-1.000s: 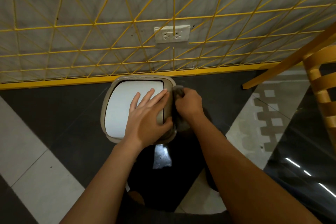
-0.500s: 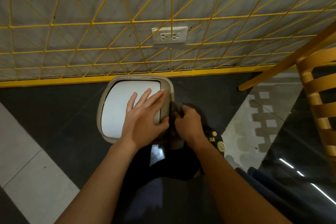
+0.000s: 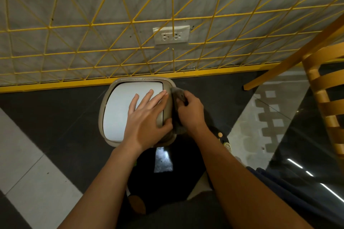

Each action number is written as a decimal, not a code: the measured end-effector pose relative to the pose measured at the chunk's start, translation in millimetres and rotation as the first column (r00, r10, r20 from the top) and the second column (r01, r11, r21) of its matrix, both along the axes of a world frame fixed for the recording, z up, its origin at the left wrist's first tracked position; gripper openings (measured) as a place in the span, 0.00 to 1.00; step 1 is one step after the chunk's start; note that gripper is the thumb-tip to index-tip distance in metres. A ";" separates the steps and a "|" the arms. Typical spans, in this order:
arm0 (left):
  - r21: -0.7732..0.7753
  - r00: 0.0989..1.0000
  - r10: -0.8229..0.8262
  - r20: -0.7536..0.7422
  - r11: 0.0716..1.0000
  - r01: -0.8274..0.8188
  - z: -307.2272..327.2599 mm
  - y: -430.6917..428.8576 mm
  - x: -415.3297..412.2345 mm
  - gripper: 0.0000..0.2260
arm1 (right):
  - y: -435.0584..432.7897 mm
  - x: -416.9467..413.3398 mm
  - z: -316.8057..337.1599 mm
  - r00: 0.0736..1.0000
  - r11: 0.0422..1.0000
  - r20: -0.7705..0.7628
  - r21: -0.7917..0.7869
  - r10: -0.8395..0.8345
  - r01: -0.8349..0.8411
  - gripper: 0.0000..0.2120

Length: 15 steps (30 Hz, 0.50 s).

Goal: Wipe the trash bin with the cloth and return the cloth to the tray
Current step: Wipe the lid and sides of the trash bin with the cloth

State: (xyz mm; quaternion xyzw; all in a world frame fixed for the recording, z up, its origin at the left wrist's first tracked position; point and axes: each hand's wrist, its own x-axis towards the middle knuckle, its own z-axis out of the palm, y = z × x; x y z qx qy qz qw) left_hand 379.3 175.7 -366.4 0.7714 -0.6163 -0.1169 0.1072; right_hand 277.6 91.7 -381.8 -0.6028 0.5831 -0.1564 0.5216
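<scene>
Cloth [image 3: 177, 95], dark and bunched, is pressed against the right rim of the trash bin [image 3: 102, 117], its length running along that edge from far corner to near. The right hand [image 3: 189, 111] grips it with curled fingers on the bin's right flank. The left hand [image 3: 147, 122] lies flat on the bin's white lid with fingers spread, steadying it. The next stroke likely follows this rim, and only the right hand is placed for it. A yellow wire grid [image 3: 130, 22] stands behind the bin. No tray shows.

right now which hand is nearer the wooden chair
Right. The right hand grips the cloth at the right edge of the trash bin, toward the wooden chair; the left hand lies flat on its lid, farther off.
</scene>
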 end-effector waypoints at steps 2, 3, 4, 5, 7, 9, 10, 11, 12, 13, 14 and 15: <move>0.005 1.000 -0.001 -0.004 1.000 0.001 -0.3 0.4 0.1 0.30 | 16.3 -10.4 -0.5 0.998 0.999 0.061 -0.029 -0.011 0.013 0.13; 0.009 1.000 0.000 -0.009 1.000 0.000 -0.5 0.5 0.2 0.31 | 24.9 -16.2 -1.4 0.996 0.999 0.085 -0.036 -0.012 0.015 0.13; 0.011 1.000 0.003 -0.012 1.000 -0.002 -0.8 0.9 0.4 0.31 | 34.2 -21.7 -2.2 0.995 0.999 0.103 -0.041 -0.015 0.019 0.13; 0.012 1.000 0.007 -0.014 1.000 -0.007 -1.2 1.0 0.6 0.32 | 43.0 -26.4 -3.9 0.993 0.999 0.116 -0.039 -0.024 0.029 0.13; 0.017 1.000 0.015 -0.019 1.000 -0.014 -1.1 1.0 0.2 0.32 | 55.5 -31.9 -8.0 0.991 0.998 0.124 -0.030 -0.054 0.058 0.13; 0.026 1.000 0.015 -0.020 1.000 -0.014 -0.4 0.9 -0.3 0.33 | 53.0 -29.7 -11.1 0.992 0.997 0.102 -0.010 -0.081 0.082 0.13; 0.034 1.000 0.018 -0.021 0.999 -0.017 0.0 0.7 -0.1 0.33 | 46.5 -25.6 -11.5 0.992 0.996 0.092 -0.001 -0.085 0.086 0.13; 0.040 0.999 0.024 -0.022 0.999 -0.023 0.2 0.3 0.4 0.34 | 38.8 -20.7 -10.9 0.993 0.997 0.083 0.004 -0.083 0.083 0.13; 0.043 0.999 0.031 -0.022 0.999 -0.030 0.2 0.1 0.6 0.34 | 31.7 -16.1 -9.6 0.994 0.997 0.078 0.005 -0.078 0.078 0.13; 0.044 0.999 0.039 -0.024 0.998 -0.038 0.2 -0.1 0.6 0.33 | 26.6 -12.9 -7.9 0.994 0.997 0.078 -0.003 -0.073 0.073 0.14; 0.045 0.998 0.046 -0.030 0.998 -0.045 0.1 -0.4 0.6 0.33 | 24.9 -11.3 -6.4 0.994 0.998 0.085 -0.022 -0.064 0.066 0.14; 0.047 0.998 0.052 -0.043 0.998 -0.050 0.6 -0.4 0.7 0.33 | 26.3 -11.7 -4.8 0.994 0.997 0.096 -0.054 -0.052 0.057 0.14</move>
